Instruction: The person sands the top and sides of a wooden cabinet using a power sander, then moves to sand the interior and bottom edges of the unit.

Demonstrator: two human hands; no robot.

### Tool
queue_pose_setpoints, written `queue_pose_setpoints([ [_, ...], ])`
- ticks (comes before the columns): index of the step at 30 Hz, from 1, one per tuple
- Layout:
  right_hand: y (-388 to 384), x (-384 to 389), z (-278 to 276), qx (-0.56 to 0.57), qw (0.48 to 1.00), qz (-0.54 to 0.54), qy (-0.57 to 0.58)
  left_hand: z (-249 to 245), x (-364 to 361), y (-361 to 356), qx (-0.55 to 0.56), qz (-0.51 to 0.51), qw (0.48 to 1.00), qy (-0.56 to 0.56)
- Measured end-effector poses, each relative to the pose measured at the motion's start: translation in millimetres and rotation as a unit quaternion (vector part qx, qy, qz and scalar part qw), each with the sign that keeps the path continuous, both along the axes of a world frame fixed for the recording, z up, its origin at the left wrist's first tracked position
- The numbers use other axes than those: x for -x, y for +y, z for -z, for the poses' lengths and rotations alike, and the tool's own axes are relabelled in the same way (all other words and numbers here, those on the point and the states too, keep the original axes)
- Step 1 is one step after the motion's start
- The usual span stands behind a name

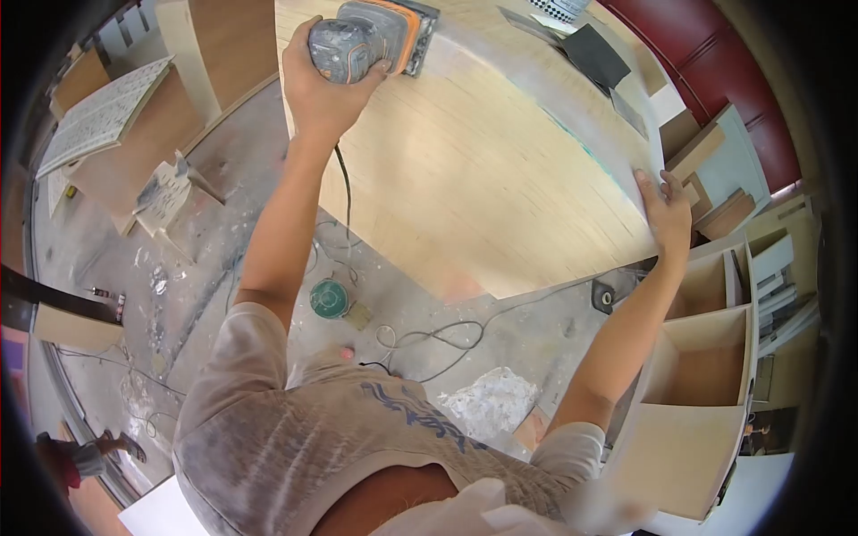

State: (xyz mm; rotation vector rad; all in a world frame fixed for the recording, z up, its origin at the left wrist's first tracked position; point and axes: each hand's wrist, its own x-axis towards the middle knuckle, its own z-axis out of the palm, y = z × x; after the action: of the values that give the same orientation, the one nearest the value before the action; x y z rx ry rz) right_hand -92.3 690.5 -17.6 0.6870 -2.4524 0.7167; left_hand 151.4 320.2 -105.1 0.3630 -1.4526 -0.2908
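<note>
My left hand (326,89) is closed around the grey and orange body of an electric sander (357,45). The sander sits at the far left part of a large pale wooden panel (465,170), and its cord hangs down past my forearm. My right hand (666,207) grips the panel's right edge near the corner, with part of the fingers out of sight. A dark sheet of sandpaper (597,55) and a flat scraper-like piece (628,114) lie on the panel's far right side, by a checked container (559,9).
A green round tub (330,298), looped cords (438,335) and a crumpled white plastic bag (492,399) are on the floor. An open wooden cabinet (697,357) stands close on the right. A stool (165,201) and boards are at left. Another person's leg (85,456) shows lower left.
</note>
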Motion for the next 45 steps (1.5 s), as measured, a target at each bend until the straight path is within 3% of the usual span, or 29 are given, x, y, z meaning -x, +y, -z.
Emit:
queue_pose_setpoints([
  [5,1,6,3,-0.038,0.995,0.043,-0.076,-4,5,38,0.006,0.038,0.999,-0.030],
  [10,-1,6,3,-0.045,0.998,0.018,-0.027,-12,7,36,0.027,0.050,0.998,-0.026],
  [12,-6,-4,0,-0.037,0.997,0.038,-0.051,-15,2,36,-0.020,0.019,0.999,-0.047],
  [14,-6,-7,-1,-0.045,0.995,0.047,-0.074,-15,1,34,0.006,0.003,0.999,-0.046],
  [23,-5,-13,1,-0.015,0.999,0.032,-0.038,21,4,36,0.030,0.005,0.999,-0.027],
  [33,-10,-18,1,-0.006,0.998,0.044,-0.034,-24,6,34,0.074,-0.007,0.997,-0.014],
  [39,-11,-26,0,0.004,0.997,0.065,-0.036,30,4,48,-0.021,0.042,0.998,-0.041],
  [43,-9,-23,1,0.011,0.998,0.056,-0.026,29,9,50,-0.020,0.067,0.997,-0.028],
  [45,-10,-23,1,0.007,0.998,0.052,-0.024,12,12,41,0.060,0.033,0.998,-0.012],
])
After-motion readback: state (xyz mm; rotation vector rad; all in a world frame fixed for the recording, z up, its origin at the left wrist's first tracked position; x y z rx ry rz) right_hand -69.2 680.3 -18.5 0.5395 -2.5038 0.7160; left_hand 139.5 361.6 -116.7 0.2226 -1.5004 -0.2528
